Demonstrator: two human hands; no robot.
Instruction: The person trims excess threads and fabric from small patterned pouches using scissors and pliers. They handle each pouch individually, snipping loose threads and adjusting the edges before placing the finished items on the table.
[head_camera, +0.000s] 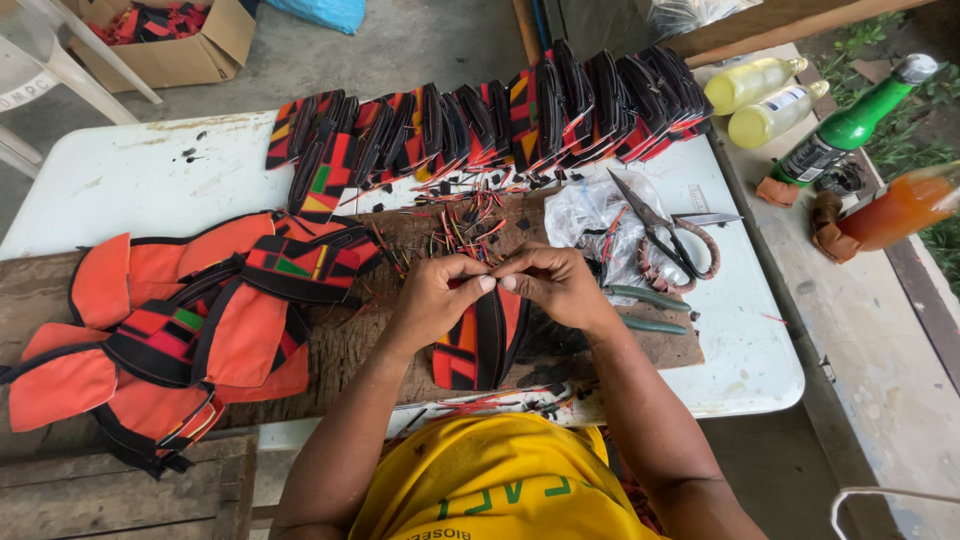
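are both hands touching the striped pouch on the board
Touching: the head view shows the left hand and right hand pinching the top edge of the striped pouch.

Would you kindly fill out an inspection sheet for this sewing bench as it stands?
Surface: white table with a wooden board across it.
Job's things: red-and-black pouch upright on the board.
Clutter: row of finished pouches, pile of orange pieces, thread scraps, scissors, bottles.
Hands: left hand and right hand pinch the pouch's top.
Cables: nothing seen.
Surroundings: cardboard box, concrete floor.
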